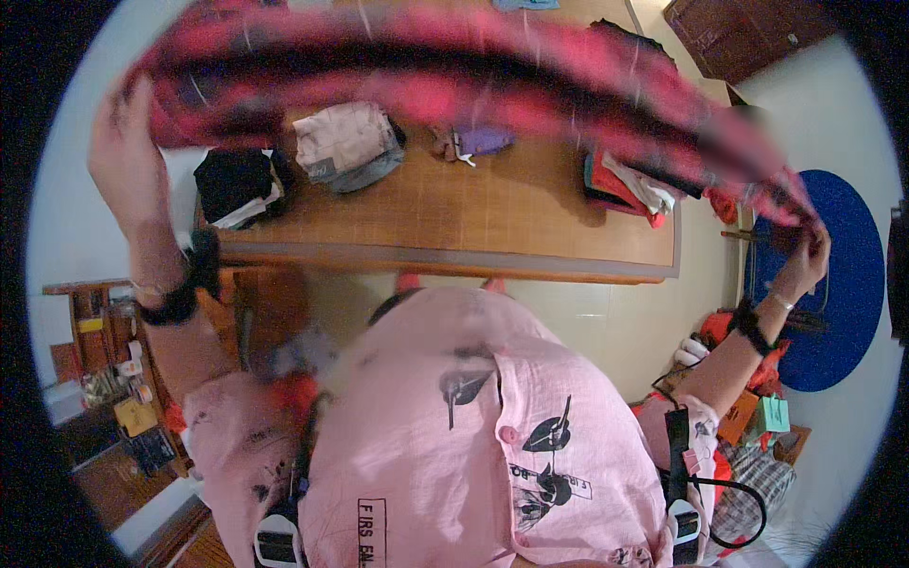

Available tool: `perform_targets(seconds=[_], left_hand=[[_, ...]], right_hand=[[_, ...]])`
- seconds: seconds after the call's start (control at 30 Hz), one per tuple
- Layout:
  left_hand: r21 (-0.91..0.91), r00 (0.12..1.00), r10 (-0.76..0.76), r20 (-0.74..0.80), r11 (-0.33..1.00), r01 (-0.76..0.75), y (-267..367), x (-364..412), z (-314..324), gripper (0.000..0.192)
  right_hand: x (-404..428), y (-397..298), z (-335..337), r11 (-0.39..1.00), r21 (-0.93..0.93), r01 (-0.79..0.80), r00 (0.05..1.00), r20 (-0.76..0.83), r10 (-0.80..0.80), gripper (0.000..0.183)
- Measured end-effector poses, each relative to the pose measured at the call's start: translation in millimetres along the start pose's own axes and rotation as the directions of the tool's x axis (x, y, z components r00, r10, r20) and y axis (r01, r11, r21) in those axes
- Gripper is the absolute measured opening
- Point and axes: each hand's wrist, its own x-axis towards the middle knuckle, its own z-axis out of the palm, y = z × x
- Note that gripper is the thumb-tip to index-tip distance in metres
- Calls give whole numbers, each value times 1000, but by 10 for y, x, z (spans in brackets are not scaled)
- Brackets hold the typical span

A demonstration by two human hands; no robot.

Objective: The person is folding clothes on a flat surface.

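A red and black plaid cloth [440, 71], blurred, is stretched in the air between my two raised hands, above a wooden table [454, 213]. My left hand [128, 149] grips its left end. At the far right, my right hand [809, 259] pinches the other end between thumb and fingers. Beneath the cloth, a folded light garment [348, 138] lies on the table over a grey one. A black folded pile [238, 184] sits at the left, and a purple item [486, 140] lies near the middle.
Folded red and white clothes [632, 192] are stacked at the table's right side. A blue round chair or stool [852, 284] stands beyond the right end. Shelves with small items [106, 341] are at the lower left. Bags and a green box [773, 414] sit at the lower right.
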Motion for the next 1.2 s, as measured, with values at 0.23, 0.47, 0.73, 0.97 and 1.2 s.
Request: perform_targets(seconds=[0.23,0.47,0.73,0.97,1.2], left_hand=[[-191,901,-173,397,945,265,-490,-1972,899,19],[-9,618,-365,697,857,515,-1312,-3608,1316,20],[47,467,-294,834,882,470,-1758,-4595,1077,15],[199,9,-211,977,934,295,-1777,-4865,1210,21],[-176,48,178,983,983,-50,-909,-4360,1907,45]], right_hand=[[-1915,1404,-207,931,-63,-358,927,92,363,22],[-3071,1441,-366,800,-312,-512,747,298,594,32],[-2698,579,-245,893,-304,-331,730,518,447,25],[-2216,173,27,948,-318,2,646,724,241,25],[-1894,-401,404,968,-251,10,541,815,206,30]])
